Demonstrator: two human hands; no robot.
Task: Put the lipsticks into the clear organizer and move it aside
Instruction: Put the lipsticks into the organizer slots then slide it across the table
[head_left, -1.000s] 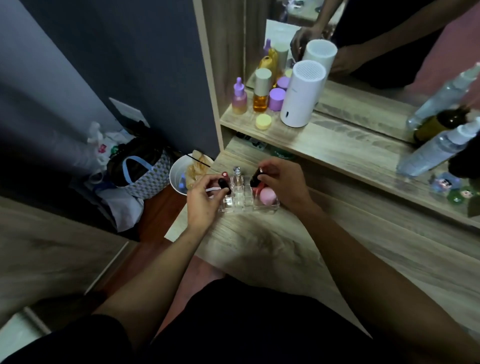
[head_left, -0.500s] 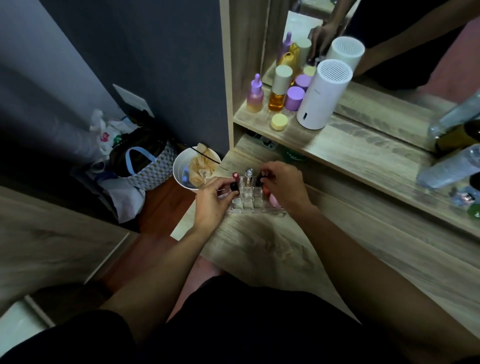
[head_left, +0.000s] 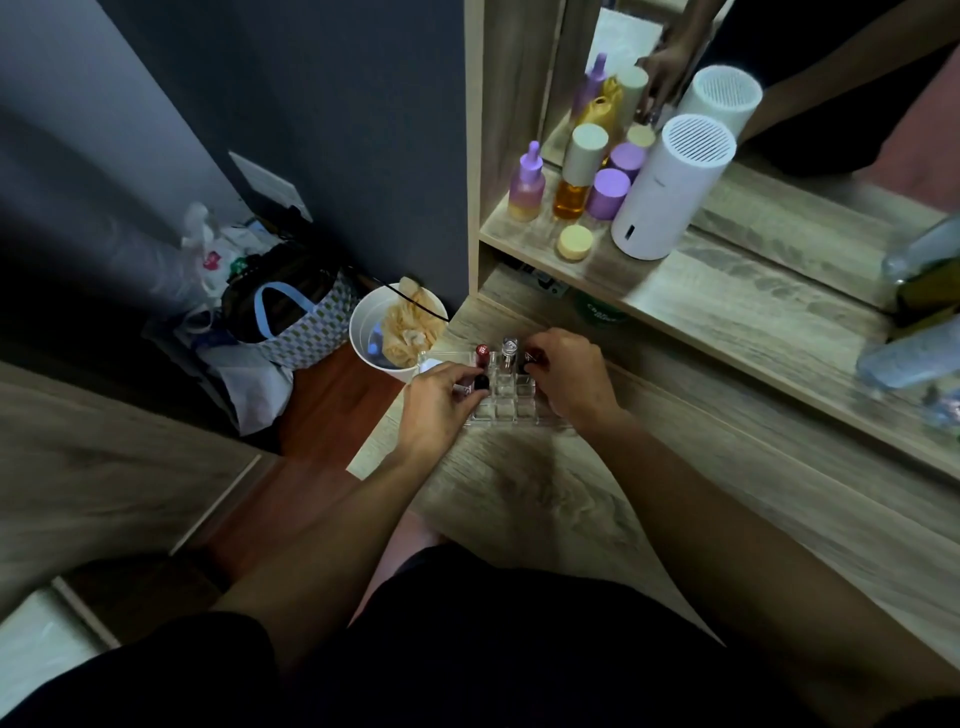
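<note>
The clear organizer (head_left: 506, 402) sits near the left end of the wooden desk (head_left: 597, 499), its compartments see-through. A red-capped lipstick (head_left: 482, 354) and a silver-capped one (head_left: 509, 349) stand upright in its back row. My left hand (head_left: 441, 402) grips the organizer's left side, with a black-capped lipstick (head_left: 481, 383) at its fingertips. My right hand (head_left: 569, 376) grips the right side, fingers around a dark lipstick (head_left: 530, 358) and covering the rest of that end.
A raised shelf (head_left: 727, 306) behind holds a white cylinder device (head_left: 670, 192), purple and amber bottles (head_left: 576, 176), and clear spray bottles (head_left: 909, 353) at the right. A white bin (head_left: 371, 332) and patterned bag (head_left: 296, 322) stand on the floor left of the desk.
Both hands and the organizer have shifted left and farther back along the desk. The pink round item seen beside my right hand earlier is now hidden.
</note>
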